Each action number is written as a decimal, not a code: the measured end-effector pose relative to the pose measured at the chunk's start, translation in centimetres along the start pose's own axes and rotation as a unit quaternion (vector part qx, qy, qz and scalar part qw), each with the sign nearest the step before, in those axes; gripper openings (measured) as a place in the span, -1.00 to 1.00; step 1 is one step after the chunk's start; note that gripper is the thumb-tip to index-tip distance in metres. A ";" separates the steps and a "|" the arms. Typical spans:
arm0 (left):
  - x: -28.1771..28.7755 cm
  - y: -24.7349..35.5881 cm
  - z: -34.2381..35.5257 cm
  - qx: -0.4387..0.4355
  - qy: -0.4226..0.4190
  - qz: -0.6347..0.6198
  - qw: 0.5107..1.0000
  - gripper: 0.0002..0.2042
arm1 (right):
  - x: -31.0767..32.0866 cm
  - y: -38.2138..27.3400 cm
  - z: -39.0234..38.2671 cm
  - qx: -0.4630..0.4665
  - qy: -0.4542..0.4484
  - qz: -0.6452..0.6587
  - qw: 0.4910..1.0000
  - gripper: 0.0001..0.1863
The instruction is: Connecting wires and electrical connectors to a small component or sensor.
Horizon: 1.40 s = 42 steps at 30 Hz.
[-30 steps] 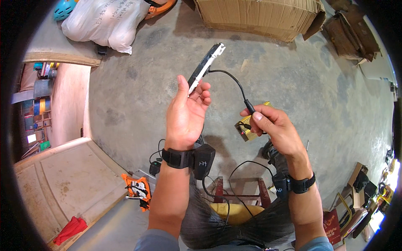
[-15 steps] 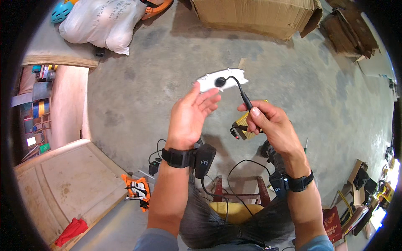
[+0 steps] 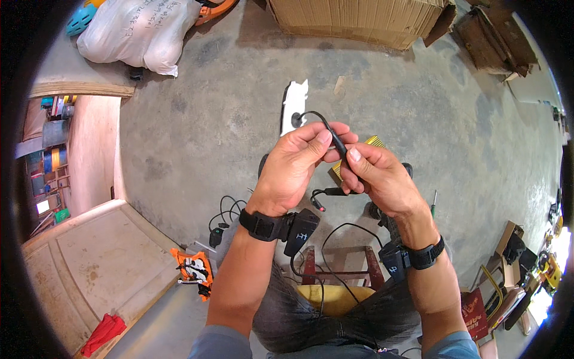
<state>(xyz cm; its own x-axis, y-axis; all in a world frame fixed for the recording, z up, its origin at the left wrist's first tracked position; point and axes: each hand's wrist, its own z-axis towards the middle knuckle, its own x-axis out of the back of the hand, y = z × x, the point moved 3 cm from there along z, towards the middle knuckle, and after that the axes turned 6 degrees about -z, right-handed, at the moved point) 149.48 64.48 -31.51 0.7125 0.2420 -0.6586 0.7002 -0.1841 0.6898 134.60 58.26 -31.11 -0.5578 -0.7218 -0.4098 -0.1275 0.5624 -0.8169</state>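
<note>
A black cable (image 3: 336,141) with a thicker sleeve runs between my hands. My left hand (image 3: 286,170) is closed, pinching it between thumb and fingers. Just to the right, my right hand (image 3: 388,179) grips the lower part of the same cable, its fingers curled round. The cable's upper end joins a round black cap on a white plastic piece (image 3: 295,96), which hangs beyond my left hand, long side upright. Below my right hand, a second black lead (image 3: 332,191) sticks out, ending in a small red tip.
Partly behind my right hand lies a yellow ribbed object (image 3: 375,142). A green-handled screwdriver (image 3: 433,209) is on the floor to the right, an orange-and-black part (image 3: 194,272) at lower left. A cardboard box (image 3: 359,24) and white sack (image 3: 137,36) stand at the far side.
My left hand has moved right and closed on the cable beside my right hand. The white piece has swung from lying crosswise to upright and shifted left.
</note>
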 end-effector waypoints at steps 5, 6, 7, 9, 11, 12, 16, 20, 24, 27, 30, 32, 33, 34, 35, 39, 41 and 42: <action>0.5 0.3 -0.2 -0.011 0.005 0.001 1.000 -0.74 | -0.8 -0.6 -0.2 -0.026 0.005 0.012 1.000 -0.68; 0.5 0.2 -0.2 -0.010 0.005 0.002 1.000 -0.74 | -0.8 -0.5 -0.2 -0.026 0.005 0.012 1.000 -0.68; 0.5 0.1 -0.2 -0.020 0.000 0.005 1.000 -0.72 | -0.7 -0.4 -0.3 -0.033 -0.002 0.004 0.999 -0.68; 0.2 0.1 -0.3 -0.029 -0.004 0.009 1.000 -0.71 | -0.3 -0.2 -0.3 -0.041 -0.008 -0.004 0.999 -0.68; -0.6 0.5 -0.3 -0.029 -0.013 0.003 0.999 -0.67 | -0.1 0.0 -0.3 -0.032 -0.065 0.032 0.997 -0.67; -0.9 0.5 -0.3 -0.028 -0.013 0.002 1.000 -0.67 | 0.1 0.1 -0.3 -0.033 -0.065 0.032 0.997 -0.67; -1.4 0.3 -0.5 -0.020 -0.061 -0.003 0.998 -0.63 | -0.1 0.2 -0.6 -0.025 -0.112 0.154 0.981 -0.66; -1.3 0.4 -0.6 -0.043 -0.075 0.016 0.996 -0.65 | -0.7 0.1 -0.6 -0.043 -0.131 0.203 0.969 -0.65; -1.7 0.3 -0.6 -0.068 -0.044 0.011 0.997 -0.68 | -1.2 0.0 -0.5 -0.050 -0.124 0.192 0.972 -0.65; -1.6 0.1 -0.6 -0.080 0.003 0.021 0.997 -0.71 | -1.8 0.1 -0.3 -0.047 -0.086 0.168 0.981 -0.65; -1.6 0.2 -0.5 -0.095 0.039 0.050 0.993 -0.73 | -2.1 0.1 -0.3 -0.040 -0.046 0.135 0.989 -0.66; -1.6 0.1 -0.3 -0.103 0.039 0.076 0.991 -0.73 | -2.0 -0.1 -0.5 -0.029 -0.025 0.089 0.995 -0.67; -1.6 0.0 -0.4 -0.098 0.039 0.077 0.991 -0.73 | -2.2 0.1 -0.4 -0.030 -0.023 0.093 0.995 -0.67; -1.6 0.1 -0.5 -0.096 0.054 0.072 0.991 -0.73 | -2.1 0.2 -0.3 -0.013 0.006 0.017 1.000 -0.68; -1.7 0.2 -0.6 -0.095 0.068 0.068 0.991 -0.72 | -2.1 0.2 -0.2 0.004 0.035 -0.059 0.998 -0.67; -1.3 -0.5 -0.3 -0.093 0.112 0.064 0.987 -0.73 | -2.2 0.7 0.1 0.099 0.135 -0.280 0.945 -0.67; -1.1 -0.6 0.1 -0.096 0.120 0.074 0.985 -0.72 | -2.3 0.3 0.3 0.117 0.160 -0.330 0.923 -0.70; -0.9 -0.6 0.1 -0.106 0.129 0.081 0.983 -0.72 | -2.5 -0.3 0.2 0.133 0.179 -0.372 0.901 -0.71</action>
<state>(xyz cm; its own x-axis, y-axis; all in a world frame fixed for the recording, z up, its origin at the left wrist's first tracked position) 148.41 64.24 -31.34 0.7600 0.4641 -0.4550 0.5332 -0.0449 0.8448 136.17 59.83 -29.91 -0.6346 -0.6557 0.4090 -0.4011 -0.1730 -0.8996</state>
